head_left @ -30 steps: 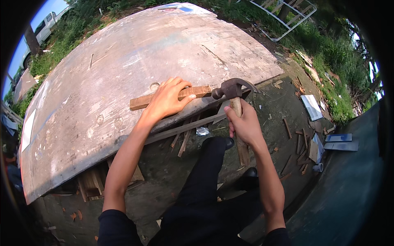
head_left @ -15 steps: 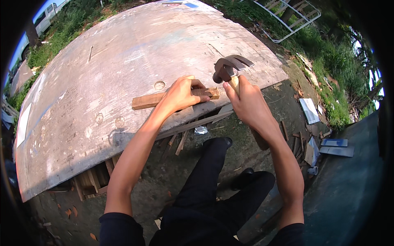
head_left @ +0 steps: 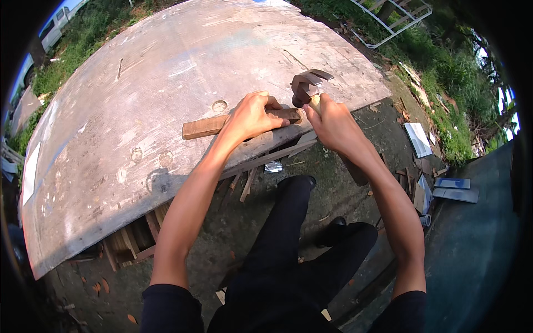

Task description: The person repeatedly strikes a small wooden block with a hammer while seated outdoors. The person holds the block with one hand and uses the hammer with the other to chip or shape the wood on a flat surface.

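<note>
My left hand [head_left: 252, 115] is closed around a short squared wooden block [head_left: 204, 127], pressing it down on a large weathered board tabletop [head_left: 144, 94] close to its near edge. The block lies flat, its left end sticking out past my wrist and its right end showing beyond my fingertips. A claw hammer [head_left: 305, 87] is gripped in my right hand [head_left: 336, 125], with the thumb along its pale wooden handle. The dark metal head hangs just above the block's right end, claw pointing away to the right. Whether a nail sits beneath it, I cannot tell.
Wood offcuts [head_left: 249, 184] and a crumpled foil piece [head_left: 273, 166] lie below the table's near edge. Slatted wood [head_left: 133, 238] shows under the left side. A white metal frame [head_left: 397, 28] stands in the grass at far right. Flat panels [head_left: 455, 191] lie right of my right arm.
The hammer head has come down slightly closer to the block's right end. My left hand keeps its hold on the block, and the whole view has shifted a little.
</note>
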The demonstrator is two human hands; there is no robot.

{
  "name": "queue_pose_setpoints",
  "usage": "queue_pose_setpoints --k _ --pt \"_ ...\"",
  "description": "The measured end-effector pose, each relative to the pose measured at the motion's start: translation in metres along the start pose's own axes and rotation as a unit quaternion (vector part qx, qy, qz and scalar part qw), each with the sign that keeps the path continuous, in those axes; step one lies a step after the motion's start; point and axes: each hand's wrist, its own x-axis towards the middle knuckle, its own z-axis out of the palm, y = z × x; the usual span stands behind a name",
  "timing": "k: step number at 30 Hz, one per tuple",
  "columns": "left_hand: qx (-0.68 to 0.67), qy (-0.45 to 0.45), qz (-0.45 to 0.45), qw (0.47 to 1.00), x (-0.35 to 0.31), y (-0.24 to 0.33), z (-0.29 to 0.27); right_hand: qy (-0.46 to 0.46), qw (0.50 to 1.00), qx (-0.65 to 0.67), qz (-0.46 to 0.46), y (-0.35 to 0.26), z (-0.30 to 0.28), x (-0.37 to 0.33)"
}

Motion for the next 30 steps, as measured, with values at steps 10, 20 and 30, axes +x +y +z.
queue_pose_setpoints --k 10,20,30 --pt "0.042 0.0 0.035 0.998 0.004 -0.004 0.001 0.191 0.963 0.112 -0.153 0.016 -0.002 -0.01" --pt "-0.003 0.001 0.035 0.999 0.002 -0.003 -0.002 0.164 0.976 0.034 -0.136 0.024 -0.011 -0.008" --pt "-0.005 -0.005 0.047 0.999 0.001 0.01 -0.007 0.078 0.996 0.015 -0.039 0.015 0.004 -0.006"
